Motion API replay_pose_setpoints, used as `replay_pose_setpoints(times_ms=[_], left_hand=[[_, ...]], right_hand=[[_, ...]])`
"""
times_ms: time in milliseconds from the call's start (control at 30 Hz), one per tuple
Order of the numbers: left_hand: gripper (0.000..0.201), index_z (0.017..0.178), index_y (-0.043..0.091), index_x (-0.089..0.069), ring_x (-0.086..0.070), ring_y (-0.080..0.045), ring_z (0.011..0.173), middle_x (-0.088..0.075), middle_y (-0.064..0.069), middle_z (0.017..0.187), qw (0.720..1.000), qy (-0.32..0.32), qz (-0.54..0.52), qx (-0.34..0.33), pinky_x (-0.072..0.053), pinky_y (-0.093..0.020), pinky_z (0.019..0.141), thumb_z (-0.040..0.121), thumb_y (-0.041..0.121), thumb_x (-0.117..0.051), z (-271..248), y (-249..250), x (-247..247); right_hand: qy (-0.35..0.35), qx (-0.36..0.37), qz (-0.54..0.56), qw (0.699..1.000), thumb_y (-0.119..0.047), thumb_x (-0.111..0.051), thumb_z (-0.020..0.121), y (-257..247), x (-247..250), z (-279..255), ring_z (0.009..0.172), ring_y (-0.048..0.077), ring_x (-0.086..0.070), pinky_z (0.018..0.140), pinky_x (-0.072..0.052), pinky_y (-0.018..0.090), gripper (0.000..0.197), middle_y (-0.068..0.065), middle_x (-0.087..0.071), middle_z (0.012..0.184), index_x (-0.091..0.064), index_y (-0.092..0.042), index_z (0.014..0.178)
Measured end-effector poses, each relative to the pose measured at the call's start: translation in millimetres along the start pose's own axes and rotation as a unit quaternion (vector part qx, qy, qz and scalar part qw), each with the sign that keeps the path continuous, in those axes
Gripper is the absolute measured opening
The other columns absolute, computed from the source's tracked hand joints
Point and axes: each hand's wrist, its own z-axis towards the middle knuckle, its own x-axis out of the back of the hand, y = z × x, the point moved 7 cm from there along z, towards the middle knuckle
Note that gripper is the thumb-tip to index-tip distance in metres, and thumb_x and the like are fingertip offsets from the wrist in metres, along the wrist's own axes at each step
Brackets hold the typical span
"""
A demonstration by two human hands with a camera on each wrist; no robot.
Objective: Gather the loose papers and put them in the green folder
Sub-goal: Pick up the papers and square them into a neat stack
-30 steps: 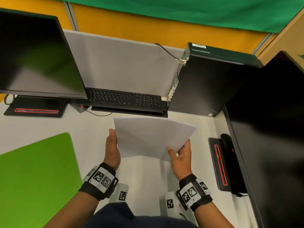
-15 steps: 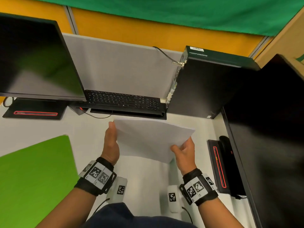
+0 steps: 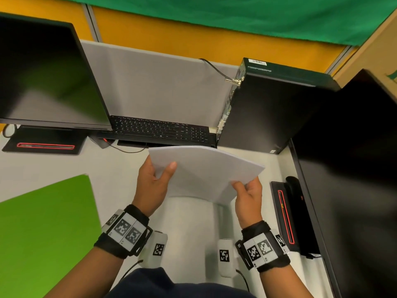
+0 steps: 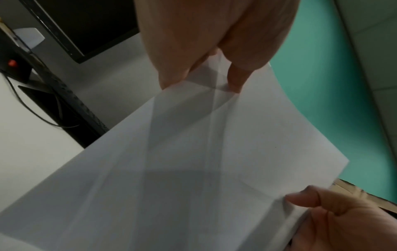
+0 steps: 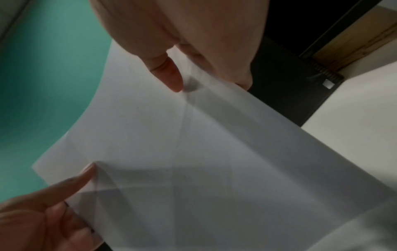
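With both hands up off the desk, the papers are already gathered into one white stack, held in the air in front of the keyboard.

Grip state:
- left hand pinches the stack's left edge, thumb on top, fingers underneath.
- right hand pinches the near right corner, thumb on top, fingers curled below.
- Both wrist views confirm it: each shows a thumb pressed on the sheet and finger shadows coming through the paper from the other side.

Stack bows upward between the two hands. Edges look roughly aligned in the head view, but sheet count can't be told.

Green folder lies flat on the desk, to the person's left, well apart from the stack. It runs out of frame, and whether it's open or closed can't be told from here; only one flat green face shows.

Progress, as a judgement:
- Done: gathering. No other loose sheets visible on the desk.
- Left: carry the stack left to the folder, open the cover if it's shut, slide the stack in, close it.

Risk: thin paper held at just two spots could fan or slip on the move over. Opening the folder would probably need one hand freed, leaving the stack on a single pinch.

Around the work area: a monitor back left, PC tower back right, another dark screen on the right.
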Motion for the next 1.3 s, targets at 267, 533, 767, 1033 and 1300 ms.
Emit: replay_pose_setpoints(times_ms=[267,533,767,1033,1300], left_hand=[[0.038,0.117,0.047,-0.042,-0.057,-0.002,0.112,-0.058,0.011,0.123,0.99,-0.048,0.017,0.133,-0.046,-0.021,0.093,0.086,0.028,-0.052,-34.6,-68.1,-2.1],[0.045,0.107,0.043,-0.05,-0.061,0.004,0.097,-0.062,0.012,0.107,0.993,-0.023,-0.001,0.119,-0.051,-0.018,0.081,0.079,0.009,-0.052,-27.7,-59.6,3.9],[0.04,0.116,0.03,-0.051,-0.064,0.003,0.094,-0.064,0.008,0.107,0.994,-0.028,-0.009,0.103,-0.052,-0.012,0.074,0.081,0.009,-0.05,-18.8,-53.4,-1.2],[0.04,0.125,0.021,-0.047,-0.063,-0.001,0.097,-0.063,0.007,0.11,0.994,-0.023,-0.002,0.109,-0.052,-0.01,0.073,0.088,0.006,-0.047,-21.9,-58.8,0.6],[0.04,0.127,0.017,-0.049,-0.062,-0.004,0.099,-0.063,0.005,0.111,0.992,-0.023,0.018,0.121,-0.051,-0.013,0.077,0.089,0.005,-0.048,-31.8,-67.7,7.7]], right_hand=[[0.003,-0.094,-0.084,0.992,0.006,-0.044,0.088,55.2,-2.6,-18.2,0.123,0.029,-0.049,0.115,-0.032,0.044,0.052,0.019,-0.052,0.133,-0.036,-0.005,0.138],[-0.006,-0.1,-0.059,0.993,0.005,-0.05,0.085,43.2,0.2,-13.8,0.12,0.026,-0.051,0.112,-0.035,0.042,0.06,0.016,-0.052,0.132,-0.032,-0.008,0.14],[-0.04,-0.07,-0.064,0.995,-0.004,-0.054,0.088,38.6,-2.3,-6.6,0.119,0.026,-0.054,0.109,-0.039,0.045,0.05,0.015,-0.057,0.129,-0.039,-0.006,0.135],[-0.054,-0.063,-0.058,0.995,-0.001,-0.05,0.092,44.6,-4.4,-7.5,0.123,0.025,-0.051,0.106,-0.04,0.031,0.046,0.016,-0.054,0.133,-0.037,-0.004,0.137],[-0.066,-0.076,-0.099,0.99,-0.005,-0.049,0.094,52.5,-2.0,-19.7,0.108,0.013,-0.057,0.109,-0.04,0.042,0.04,0.014,-0.057,0.124,-0.04,-0.001,0.132]])
